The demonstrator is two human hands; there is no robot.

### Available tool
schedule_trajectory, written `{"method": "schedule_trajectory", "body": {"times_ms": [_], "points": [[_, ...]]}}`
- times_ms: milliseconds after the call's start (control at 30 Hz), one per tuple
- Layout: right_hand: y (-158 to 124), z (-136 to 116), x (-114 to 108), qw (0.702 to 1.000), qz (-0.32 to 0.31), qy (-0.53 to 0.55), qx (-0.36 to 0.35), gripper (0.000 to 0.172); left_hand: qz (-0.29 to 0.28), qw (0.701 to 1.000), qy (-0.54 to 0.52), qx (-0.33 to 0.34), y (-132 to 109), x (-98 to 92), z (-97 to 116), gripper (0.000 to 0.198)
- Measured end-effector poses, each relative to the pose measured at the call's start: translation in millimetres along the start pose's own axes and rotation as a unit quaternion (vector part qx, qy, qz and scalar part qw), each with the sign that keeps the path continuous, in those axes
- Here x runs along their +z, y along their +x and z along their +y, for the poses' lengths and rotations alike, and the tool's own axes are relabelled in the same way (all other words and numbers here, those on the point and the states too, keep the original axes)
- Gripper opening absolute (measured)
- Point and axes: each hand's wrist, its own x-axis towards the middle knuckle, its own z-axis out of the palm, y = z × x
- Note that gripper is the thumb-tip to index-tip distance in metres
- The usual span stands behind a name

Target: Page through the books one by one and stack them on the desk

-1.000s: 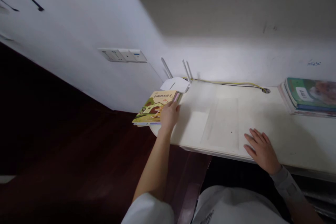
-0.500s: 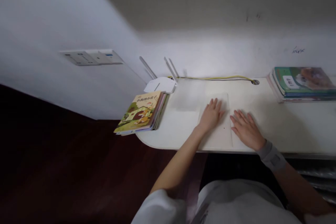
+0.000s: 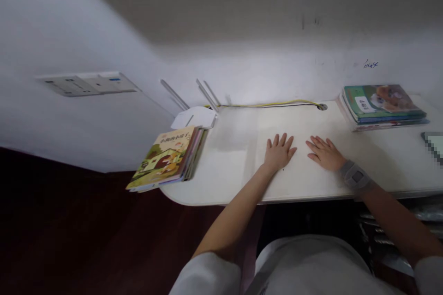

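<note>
My left hand [image 3: 278, 153] lies palm down on the white desk top [image 3: 221, 184], its fingers spread and nothing held in it. Just to its right, my right hand [image 3: 325, 153] also rests flat on the same surface with the fingers apart. A grey band [image 3: 355, 175] goes around my right wrist. Faint pale lines [image 3: 252, 147] run across the white surface left of my left hand; I cannot tell whether a thin sheet or panel lies there.
On the left corner a stack of picture books [image 3: 166, 156] overhangs the desk edge, beside a white router [image 3: 195, 117] with raised antennas. A yellow cable [image 3: 270, 104] runs to a hole [image 3: 322, 107]. More books [image 3: 380, 103] are stacked right; a dark-edged object [image 3: 429, 140] is partly cut off.
The view has shifted to the right. My left hand has spread its fingers wider. A pale panel edge that showed between my hands before is not visible now.
</note>
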Motion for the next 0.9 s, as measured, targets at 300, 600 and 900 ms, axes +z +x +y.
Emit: {"method": "schedule_trajectory", "body": {"times_ms": [300, 600, 900], "points": [[8.3, -1.9, -20.2, 1.0, -0.006, -0.013, -0.012, 0.047, -0.02, 1.0, -0.013, -0.006, 6.0, -20.4, -0.2, 0.07], [21.3, 8.5, -12.1, 0.999, -0.025, -0.009, 0.041, 0.058, -0.03, 0.999, -0.007, -0.023, 11.7, -14.5, -22.0, 0.073], [24.7, 26.3, -5.3, 0.998, -0.046, 0.001, 0.032, 0.061, -0.033, 0.998, 0.0, -0.056, 11.5, -9.6, -21.3, 0.074]]}}
